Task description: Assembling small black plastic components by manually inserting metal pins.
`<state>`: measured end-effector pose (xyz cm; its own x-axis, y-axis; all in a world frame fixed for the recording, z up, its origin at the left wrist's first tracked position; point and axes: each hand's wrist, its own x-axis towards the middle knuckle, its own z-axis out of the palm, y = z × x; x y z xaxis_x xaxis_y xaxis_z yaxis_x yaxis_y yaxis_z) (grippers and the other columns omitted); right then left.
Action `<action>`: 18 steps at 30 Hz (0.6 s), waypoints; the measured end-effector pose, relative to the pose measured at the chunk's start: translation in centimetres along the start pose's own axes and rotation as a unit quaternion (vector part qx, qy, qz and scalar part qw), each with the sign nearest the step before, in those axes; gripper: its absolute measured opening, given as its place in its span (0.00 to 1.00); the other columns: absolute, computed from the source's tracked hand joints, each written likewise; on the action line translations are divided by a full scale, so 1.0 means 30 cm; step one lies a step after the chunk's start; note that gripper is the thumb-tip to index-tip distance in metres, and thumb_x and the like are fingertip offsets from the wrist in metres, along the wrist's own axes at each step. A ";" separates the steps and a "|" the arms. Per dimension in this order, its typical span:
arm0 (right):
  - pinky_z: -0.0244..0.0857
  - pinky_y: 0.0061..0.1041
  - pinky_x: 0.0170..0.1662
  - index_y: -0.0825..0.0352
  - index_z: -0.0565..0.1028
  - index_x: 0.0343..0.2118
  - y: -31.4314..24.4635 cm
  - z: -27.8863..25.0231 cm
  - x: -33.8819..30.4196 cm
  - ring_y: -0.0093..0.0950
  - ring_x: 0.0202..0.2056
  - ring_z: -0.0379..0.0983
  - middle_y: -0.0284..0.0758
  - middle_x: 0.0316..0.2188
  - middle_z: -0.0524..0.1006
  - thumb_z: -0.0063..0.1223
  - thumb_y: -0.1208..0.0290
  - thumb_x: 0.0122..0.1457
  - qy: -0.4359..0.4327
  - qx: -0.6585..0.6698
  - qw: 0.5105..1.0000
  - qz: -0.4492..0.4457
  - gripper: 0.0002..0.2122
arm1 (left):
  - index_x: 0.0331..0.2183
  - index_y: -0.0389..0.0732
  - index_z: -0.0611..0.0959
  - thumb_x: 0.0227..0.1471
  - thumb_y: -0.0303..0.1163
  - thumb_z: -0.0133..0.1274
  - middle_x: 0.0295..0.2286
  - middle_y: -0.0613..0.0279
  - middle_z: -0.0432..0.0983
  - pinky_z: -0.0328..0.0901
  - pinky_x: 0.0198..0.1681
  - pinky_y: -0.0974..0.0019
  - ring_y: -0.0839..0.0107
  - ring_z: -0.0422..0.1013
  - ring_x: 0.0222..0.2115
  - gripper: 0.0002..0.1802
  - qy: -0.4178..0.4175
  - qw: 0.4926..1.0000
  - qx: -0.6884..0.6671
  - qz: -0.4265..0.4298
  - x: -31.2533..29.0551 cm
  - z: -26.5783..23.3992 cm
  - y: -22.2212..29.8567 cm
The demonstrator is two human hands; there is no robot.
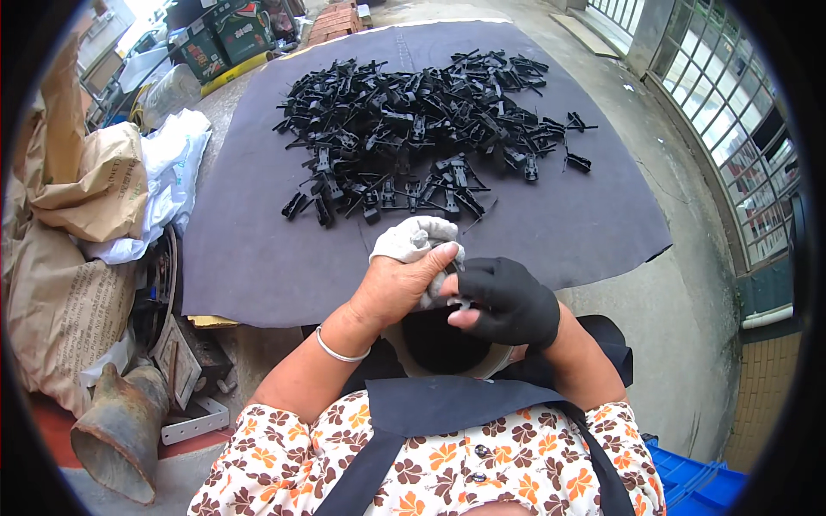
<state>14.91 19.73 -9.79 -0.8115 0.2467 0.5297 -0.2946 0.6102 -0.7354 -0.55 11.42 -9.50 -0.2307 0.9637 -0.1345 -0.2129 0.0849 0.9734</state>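
Note:
My left hand (408,258), in a pale glove with the thumb bare, is closed in front of my chest with its fingers curled round something hidden. Against it, my right hand (514,299) in a black fingerless glove is closed too, with thumb and fingertips drawn together. A small pale, shiny bit (463,303) shows between its thumb and fingers, too small to name. Both hands meet over a bucket (499,359) with a dark inside, partly hidden below them. Beyond them lies a heap of black plastic clip-like parts (413,125) on a table with a dark grey cover (258,232).
To the left stand brown paper sacks (73,310), a white plastic bag (176,163) and a rusty metal funnel-shaped piece (125,430). Green boxes (225,39) and red bricks (335,21) sit at the back. A barred gate (731,112) runs along the right; a blue crate (697,482) is low right.

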 end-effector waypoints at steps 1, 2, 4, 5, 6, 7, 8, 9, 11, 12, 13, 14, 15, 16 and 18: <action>0.64 0.26 0.28 0.65 0.72 0.31 0.007 -0.003 -0.009 0.34 0.23 0.70 0.36 0.22 0.72 0.55 0.78 0.47 -0.028 -0.046 0.998 -0.010 0.07 | 0.37 0.37 0.75 0.53 0.31 0.54 0.24 0.66 0.74 0.60 0.17 0.80 0.84 0.65 0.17 0.10 0.015 1.000 -0.007 0.001 0.001 -0.001 0.003; 0.64 0.27 0.28 0.64 0.72 0.31 0.012 -0.001 -0.014 0.34 0.24 0.71 0.36 0.22 0.73 0.56 0.78 0.47 -0.054 -0.093 0.994 -0.022 0.08 | 0.39 0.36 0.73 0.53 0.30 0.53 0.28 0.63 0.75 0.63 0.19 0.78 0.82 0.68 0.20 0.13 0.005 1.000 0.008 0.013 -0.002 0.001 0.006; 0.64 0.27 0.27 0.64 0.72 0.31 0.022 0.020 -0.015 0.34 0.23 0.71 0.36 0.22 0.73 0.56 0.78 0.47 0.011 -0.088 0.996 -0.026 0.08 | 0.42 0.36 0.70 0.54 0.30 0.52 0.31 0.61 0.75 0.65 0.22 0.77 0.80 0.70 0.24 0.15 -0.007 0.999 -0.051 -0.009 0.005 -0.002 -0.010; 0.64 0.27 0.27 0.64 0.73 0.31 0.020 0.028 -0.015 0.34 0.23 0.70 0.36 0.22 0.73 0.57 0.78 0.47 0.076 -0.081 0.993 -0.026 0.07 | 0.42 0.36 0.70 0.54 0.28 0.50 0.36 0.56 0.74 0.69 0.30 0.72 0.75 0.71 0.29 0.13 -0.023 0.995 -0.097 -0.024 -0.013 0.010 0.004; 0.64 0.27 0.27 0.64 0.73 0.31 0.012 0.032 -0.024 0.34 0.23 0.70 0.36 0.22 0.73 0.57 0.78 0.47 0.079 -0.083 0.993 -0.034 0.07 | 0.43 0.35 0.70 0.54 0.27 0.49 0.36 0.57 0.74 0.68 0.32 0.73 0.76 0.70 0.30 0.14 -0.022 0.999 -0.049 0.009 -0.033 0.023 -0.005; 0.64 0.27 0.27 0.64 0.73 0.30 0.013 0.031 -0.033 0.34 0.23 0.70 0.36 0.22 0.73 0.57 0.78 0.47 0.079 -0.070 0.994 -0.022 0.07 | 0.44 0.35 0.70 0.54 0.25 0.48 0.36 0.59 0.73 0.67 0.34 0.74 0.77 0.69 0.31 0.14 -0.024 0.999 0.001 0.044 -0.039 0.033 -0.015; 0.64 0.27 0.27 0.64 0.74 0.29 0.009 0.035 -0.037 0.34 0.23 0.70 0.36 0.21 0.72 0.57 0.79 0.47 0.076 -0.053 0.996 -0.011 0.06 | 0.45 0.34 0.71 0.54 0.24 0.46 0.35 0.61 0.73 0.65 0.36 0.75 0.78 0.68 0.31 0.15 -0.014 0.996 0.066 0.065 -0.051 0.042 -0.014; 0.63 0.25 0.26 0.64 0.74 0.27 0.008 0.044 -0.032 0.30 0.21 0.68 0.36 0.21 0.72 0.58 0.78 0.47 0.101 -0.022 0.995 -0.012 0.05 | 0.46 0.34 0.72 0.55 0.24 0.46 0.31 0.65 0.73 0.65 0.31 0.76 0.80 0.67 0.27 0.16 -0.014 0.992 0.094 0.081 -0.059 0.043 -0.017; 0.61 0.22 0.26 0.64 0.74 0.28 -0.004 0.034 -0.024 0.25 0.20 0.66 0.32 0.20 0.71 0.59 0.78 0.47 0.133 -0.025 0.991 0.019 0.06 | 0.48 0.34 0.71 0.55 0.24 0.46 0.28 0.66 0.72 0.64 0.29 0.76 0.81 0.67 0.26 0.17 -0.048 0.986 0.138 0.084 -0.071 0.037 0.007; 0.59 0.19 0.25 0.64 0.73 0.29 -0.006 0.030 -0.027 0.20 0.20 0.63 0.28 0.18 0.69 0.59 0.78 0.47 0.162 -0.027 0.985 0.058 0.07 | 0.49 0.35 0.71 0.55 0.24 0.45 0.26 0.68 0.72 0.63 0.26 0.77 0.82 0.66 0.24 0.18 -0.082 0.977 0.177 0.079 -0.080 0.035 0.021; 0.55 0.14 0.26 0.64 0.71 0.31 -0.011 0.032 -0.051 0.13 0.22 0.56 0.22 0.19 0.63 0.60 0.78 0.47 0.170 0.095 0.957 0.215 0.10 | 0.47 0.35 0.72 0.55 0.27 0.46 0.35 0.57 0.76 0.66 0.27 0.73 0.74 0.71 0.23 0.17 -0.113 0.974 0.192 0.036 -0.085 0.043 0.043; 0.55 0.14 0.26 0.64 0.71 0.31 -0.011 0.033 -0.054 0.13 0.22 0.56 0.22 0.19 0.63 0.60 0.78 0.47 0.169 0.096 0.955 0.224 0.10 | 0.47 0.35 0.72 0.55 0.27 0.46 0.35 0.57 0.76 0.66 0.27 0.73 0.74 0.71 0.23 0.17 -0.114 0.975 0.186 0.029 -0.083 0.035 0.037; 0.54 0.13 0.26 0.64 0.69 0.30 -0.008 0.030 -0.039 0.11 0.23 0.55 0.21 0.20 0.62 0.60 0.78 0.47 0.182 0.100 0.953 0.219 0.11 | 0.47 0.35 0.71 0.53 0.27 0.47 0.38 0.54 0.75 0.66 0.33 0.68 0.69 0.72 0.29 0.18 -0.148 0.963 0.199 0.109 -0.081 0.023 0.022; 0.53 0.12 0.27 0.64 0.68 0.30 -0.013 0.030 -0.027 0.10 0.23 0.54 0.19 0.21 0.60 0.61 0.78 0.46 0.194 0.106 0.951 0.216 0.12 | 0.47 0.35 0.71 0.52 0.27 0.47 0.42 0.52 0.73 0.66 0.40 0.64 0.63 0.73 0.35 0.19 -0.178 0.944 0.209 0.184 -0.086 0.016 0.008; 0.54 0.12 0.28 0.64 0.66 0.28 -0.010 0.030 -0.020 0.11 0.24 0.55 0.22 0.22 0.63 0.61 0.77 0.46 0.182 0.088 0.953 0.225 0.12 | 0.49 0.35 0.68 0.48 0.25 0.48 0.44 0.48 0.71 0.62 0.47 0.60 0.54 0.69 0.43 0.24 -0.150 0.893 0.325 0.273 -0.064 0.011 -0.008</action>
<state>15.04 18.73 -10.27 -0.6558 0.7182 0.2327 -0.0653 0.2531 -0.9652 0.25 9.62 -9.41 0.1534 0.9223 0.3546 0.4720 -0.3837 0.7937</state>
